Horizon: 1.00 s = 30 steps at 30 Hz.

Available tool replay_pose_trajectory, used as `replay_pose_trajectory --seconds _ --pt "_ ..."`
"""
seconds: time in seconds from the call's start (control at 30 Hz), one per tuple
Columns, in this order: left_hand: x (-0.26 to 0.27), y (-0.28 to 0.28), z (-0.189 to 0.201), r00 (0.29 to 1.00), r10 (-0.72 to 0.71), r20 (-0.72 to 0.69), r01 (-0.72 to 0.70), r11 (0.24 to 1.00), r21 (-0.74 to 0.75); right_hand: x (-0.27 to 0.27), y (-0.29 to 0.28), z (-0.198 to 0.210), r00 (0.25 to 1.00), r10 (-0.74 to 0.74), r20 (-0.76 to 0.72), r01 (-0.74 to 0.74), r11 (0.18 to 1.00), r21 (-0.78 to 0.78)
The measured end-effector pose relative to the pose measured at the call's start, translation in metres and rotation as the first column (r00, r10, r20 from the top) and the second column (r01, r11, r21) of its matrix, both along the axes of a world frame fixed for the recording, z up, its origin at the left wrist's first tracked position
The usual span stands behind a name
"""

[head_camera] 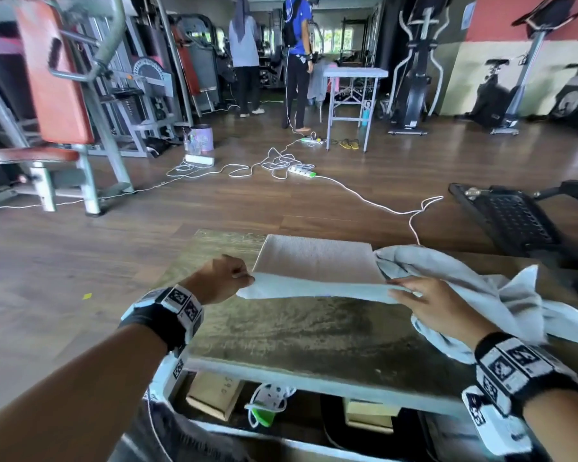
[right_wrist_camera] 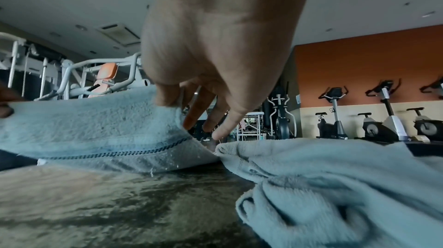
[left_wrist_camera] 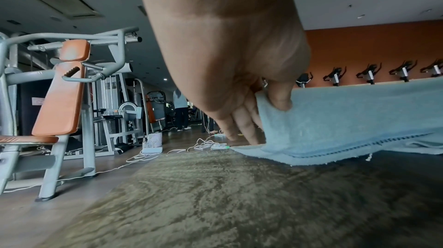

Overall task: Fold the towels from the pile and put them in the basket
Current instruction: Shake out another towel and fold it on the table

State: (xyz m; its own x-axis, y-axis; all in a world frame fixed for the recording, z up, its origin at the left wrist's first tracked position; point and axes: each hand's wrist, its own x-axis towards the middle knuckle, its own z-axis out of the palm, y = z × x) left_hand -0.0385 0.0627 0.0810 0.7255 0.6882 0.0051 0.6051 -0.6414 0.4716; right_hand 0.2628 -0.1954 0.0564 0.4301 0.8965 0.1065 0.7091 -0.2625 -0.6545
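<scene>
A pale blue towel (head_camera: 314, 290) lies half folded on the worn table (head_camera: 297, 331), its near edge lifted off the top. My left hand (head_camera: 239, 276) pinches its left corner (left_wrist_camera: 271, 104) between thumb and fingers. My right hand (head_camera: 411, 291) pinches the right corner (right_wrist_camera: 167, 108), the other fingers hanging loose. The towel's far part (head_camera: 317, 258) lies flat on the table. A crumpled pile of pale blue towels (head_camera: 501, 295) sits at the right, just beside my right hand (right_wrist_camera: 187, 117). No basket shows in any view.
The table's near edge (head_camera: 314, 375) has cardboard boxes (head_camera: 214, 395) and a power strip (head_camera: 267, 398) below it. A black bench (head_camera: 511, 218) stands beyond the pile. White cables (head_camera: 281, 165) trail over the wooden floor. Two people (head_camera: 271, 55) stand far off among gym machines.
</scene>
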Motion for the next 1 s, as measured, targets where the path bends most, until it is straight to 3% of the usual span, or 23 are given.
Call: replay_pose_trajectory --seconds 0.23,0.3,0.43,0.53,0.7,0.87,1.0 --pt "-0.049 -0.046 0.021 0.987 0.034 0.159 -0.018 0.995 -0.102 -0.045 -0.050 0.037 0.999 0.018 -0.044 -0.017 1.000 0.017" --pt "-0.062 -0.056 0.026 0.983 0.031 0.181 -0.004 0.989 -0.148 -0.054 -0.061 0.046 0.991 0.034 -0.128 -0.036 0.999 -0.013" --pt "-0.084 -0.075 0.040 0.999 -0.026 0.041 0.034 0.977 -0.210 -0.064 -0.083 0.064 0.930 0.074 -0.360 -0.132 0.981 -0.140" --pt "-0.092 -0.087 0.045 0.997 -0.071 -0.029 0.060 0.954 -0.293 -0.065 -0.093 0.070 0.906 0.082 -0.415 -0.183 0.960 -0.210" --pt "-0.085 -0.083 0.034 1.000 -0.011 -0.001 0.010 0.965 -0.261 -0.064 -0.086 0.066 0.918 0.043 -0.395 -0.126 0.974 -0.187" --pt "-0.054 -0.066 0.014 0.992 0.096 0.080 -0.084 0.986 -0.142 -0.037 -0.053 0.034 0.983 -0.021 -0.183 0.002 0.995 -0.103" --pt "-0.023 -0.041 -0.007 0.972 0.152 0.180 -0.134 0.985 -0.111 -0.023 -0.027 0.016 0.991 -0.019 -0.129 0.019 1.000 -0.005"
